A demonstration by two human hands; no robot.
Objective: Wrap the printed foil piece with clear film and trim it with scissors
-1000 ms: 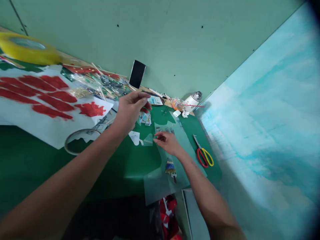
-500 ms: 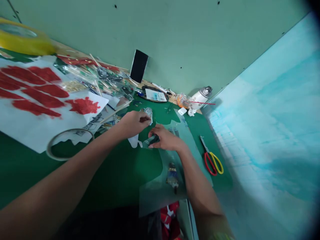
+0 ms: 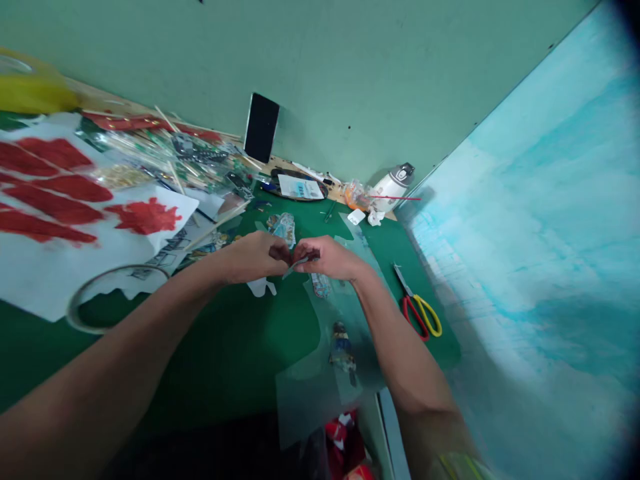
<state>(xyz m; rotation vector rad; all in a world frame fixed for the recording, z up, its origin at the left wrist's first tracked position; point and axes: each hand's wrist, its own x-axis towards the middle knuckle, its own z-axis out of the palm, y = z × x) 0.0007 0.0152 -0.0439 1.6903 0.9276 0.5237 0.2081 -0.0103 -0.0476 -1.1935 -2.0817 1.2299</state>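
Observation:
My left hand (image 3: 257, 257) and my right hand (image 3: 327, 257) meet over the green table mat, fingertips together. Between their pinched fingers is a small piece of clear film (image 3: 291, 269), partly covered by the fingers. Just beyond the left hand lies a small patterned cutout (image 3: 283, 227). A white paper scrap (image 3: 261, 287) rests below that hand. Under my right hand and forearm spreads a large clear plastic sheet (image 3: 305, 393), with a patterned oval piece (image 3: 321, 285) and a dark blue and gold figure cutout (image 3: 342, 350) on it.
Scissors (image 3: 420, 313) with red and yellow handles lie at the right. A tape roll (image 3: 75, 307) and red-painted paper (image 3: 30, 273) are at left. Bundled sticks, a phone (image 3: 261, 127), a tray (image 3: 325, 193) and a white bottle (image 3: 393, 187) line the wall.
My right hand has lifted the clear film and brought it to the left hand; the fingertips now meet. The patterned cutout beyond the left hand is more exposed. The view has shifted slightly.

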